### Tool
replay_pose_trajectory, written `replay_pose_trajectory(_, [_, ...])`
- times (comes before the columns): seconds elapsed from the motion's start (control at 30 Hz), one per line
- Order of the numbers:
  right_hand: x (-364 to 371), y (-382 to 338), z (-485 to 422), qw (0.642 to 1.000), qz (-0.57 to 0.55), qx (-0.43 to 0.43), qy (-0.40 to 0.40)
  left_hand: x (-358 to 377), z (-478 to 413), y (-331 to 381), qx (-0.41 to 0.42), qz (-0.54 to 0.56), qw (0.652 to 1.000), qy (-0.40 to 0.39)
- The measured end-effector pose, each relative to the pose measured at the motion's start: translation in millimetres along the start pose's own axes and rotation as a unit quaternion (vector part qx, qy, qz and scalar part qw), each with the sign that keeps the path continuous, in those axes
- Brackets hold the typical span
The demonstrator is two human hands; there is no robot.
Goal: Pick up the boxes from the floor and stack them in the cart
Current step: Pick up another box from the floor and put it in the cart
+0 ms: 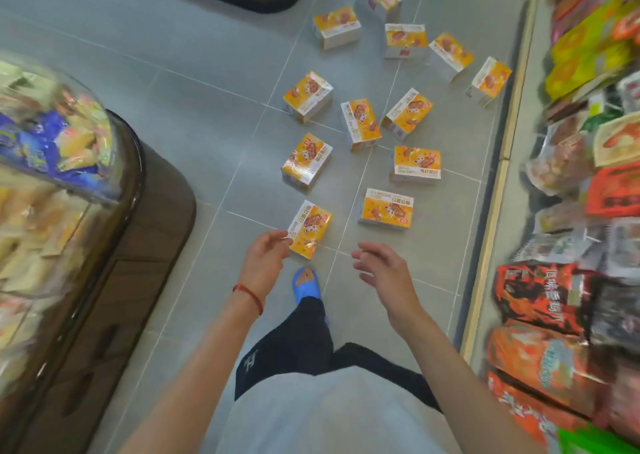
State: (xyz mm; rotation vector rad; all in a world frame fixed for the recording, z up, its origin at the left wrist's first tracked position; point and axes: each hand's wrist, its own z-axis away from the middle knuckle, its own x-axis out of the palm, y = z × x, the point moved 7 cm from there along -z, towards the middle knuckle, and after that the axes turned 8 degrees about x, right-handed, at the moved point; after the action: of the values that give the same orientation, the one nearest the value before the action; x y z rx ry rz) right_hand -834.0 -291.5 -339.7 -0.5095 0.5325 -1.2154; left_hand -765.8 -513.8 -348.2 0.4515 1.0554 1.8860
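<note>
At the person's 6 o'clock, closest to the camera, hangs a pale, soft shirt [329, 415] over black trousers [294, 343]. One foot is forward in a blue, rounded slipper [306, 287].

Both bare forearms reach out over the floor [207, 107], which is laid with smooth, matte grey tiles and thin pale grout lines. The left wrist wears a thin red string bracelet [250, 296].

The left hand [265, 259], at about 11 o'clock, has its fingers loosely bent and grips nothing. Its fingertips meet the near left corner of the nearest box [310, 228], though actual contact cannot be told. The right hand [384, 270], at about 1 o'clock, is spread open with slightly bent fingers. It holds nothing and hovers short of a second box [386, 211].

Both are small rectangular cartons of glossy card, printed orange-yellow on top with a white band and silver-grey sides. Ten more boxes [360, 123] of the same kind lie scattered flat on the tiles from 12 to 1 o'clock, turned every which way and apart from one another. The farthest is near the top of the view.

At 9 o'clock stands a dark brown display counter [114, 298] with rounded corners, topped by a clear curved dome [52, 124] over blurred wrapped sweets. At 3 o'clock a pale-edged shelf [498, 194] carries crinkly snack packets [540, 298] in red, orange and black.
</note>
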Motion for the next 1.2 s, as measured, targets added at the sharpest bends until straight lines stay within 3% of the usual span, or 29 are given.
replay_pose_trajectory(0.23, [15.2, -70.3, -72.5, 0.996, 0.077, 0.019, -0.045, 11.5, -62.8, 31.0, -0.054, 0.022, 0.996, 0.064])
replay_pose_trajectory(0.4, [16.3, -94.7, -126.0, 0.986, 0.141, 0.032, -0.088, 14.5, -88.9, 15.8, -0.107, 0.051, 0.983, 0.139])
replay_pose_trajectory(0.7, [18.3, -115.0, -226.7, 0.921, 0.341, 0.016, -0.189, 63.5, -96.5, -44.6, -0.190, 0.133, 0.938, 0.258])
replay_pose_trajectory(0.9, [23.6, -87.6, -306.7, 0.893, 0.410, 0.050, -0.176, 100.0, -119.0, -124.0, -0.264, 0.197, 0.904, 0.271])
replay_pose_trajectory(1.2, [51.4, 23.7, -431.7, 0.860, 0.478, 0.081, -0.161, 130.5, -195.1, -289.3, -0.335, 0.164, 0.901, 0.223])
